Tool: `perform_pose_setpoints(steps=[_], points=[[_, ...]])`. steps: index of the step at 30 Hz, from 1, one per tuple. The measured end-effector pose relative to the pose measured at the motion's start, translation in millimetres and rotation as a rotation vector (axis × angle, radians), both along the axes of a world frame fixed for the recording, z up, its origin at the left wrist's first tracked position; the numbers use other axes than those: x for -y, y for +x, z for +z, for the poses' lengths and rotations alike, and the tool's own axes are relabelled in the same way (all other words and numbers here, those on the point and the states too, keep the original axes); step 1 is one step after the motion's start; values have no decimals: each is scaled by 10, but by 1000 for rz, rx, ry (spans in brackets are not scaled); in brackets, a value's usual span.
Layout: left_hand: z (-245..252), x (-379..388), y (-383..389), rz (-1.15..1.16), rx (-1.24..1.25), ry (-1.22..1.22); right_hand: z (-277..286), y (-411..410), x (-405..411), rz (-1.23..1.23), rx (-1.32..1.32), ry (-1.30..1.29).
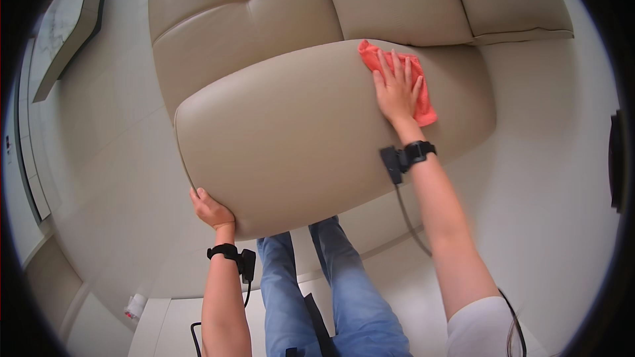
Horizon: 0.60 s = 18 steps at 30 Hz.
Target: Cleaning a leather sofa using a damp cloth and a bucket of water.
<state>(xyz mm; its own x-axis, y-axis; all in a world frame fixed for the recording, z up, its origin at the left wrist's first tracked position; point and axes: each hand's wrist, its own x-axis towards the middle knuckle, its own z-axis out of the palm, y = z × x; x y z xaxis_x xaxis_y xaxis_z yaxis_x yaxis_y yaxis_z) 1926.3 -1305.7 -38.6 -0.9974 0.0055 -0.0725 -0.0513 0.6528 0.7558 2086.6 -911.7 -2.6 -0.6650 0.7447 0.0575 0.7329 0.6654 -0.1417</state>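
A large beige leather-look cushion (278,144), part of a sofa or an ottoman, lies before me. My right hand (396,90) rests flat with spread fingers on a coral-red cloth (424,109), pressing it to the cushion's top near the far right edge. The cloth is crumpled and reaches out past my fingertips and to the right of the palm. At the cushion's near left corner, my left hand (213,210) holds its side edge, thumb on top; some of its fingers are hidden. Both wrists wear black straps with small devices and cables.
Behind the cushion is a beige tufted sofa (248,15). A low marble-topped table (64,29) stands at the upper left on a pale glossy floor (109,168). A white container (135,306) is at the lower left. A black object (616,161) sits by the right rim.
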Motion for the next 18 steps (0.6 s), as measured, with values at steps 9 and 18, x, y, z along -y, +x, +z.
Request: perform_pose_setpoints(steps=[9,18], points=[[74,18,-29,-18,-34,-21,364,-580,2313,454,-164,-403],[42,91,-39,-8,-5,-6,225,424,361,57,156,71]])
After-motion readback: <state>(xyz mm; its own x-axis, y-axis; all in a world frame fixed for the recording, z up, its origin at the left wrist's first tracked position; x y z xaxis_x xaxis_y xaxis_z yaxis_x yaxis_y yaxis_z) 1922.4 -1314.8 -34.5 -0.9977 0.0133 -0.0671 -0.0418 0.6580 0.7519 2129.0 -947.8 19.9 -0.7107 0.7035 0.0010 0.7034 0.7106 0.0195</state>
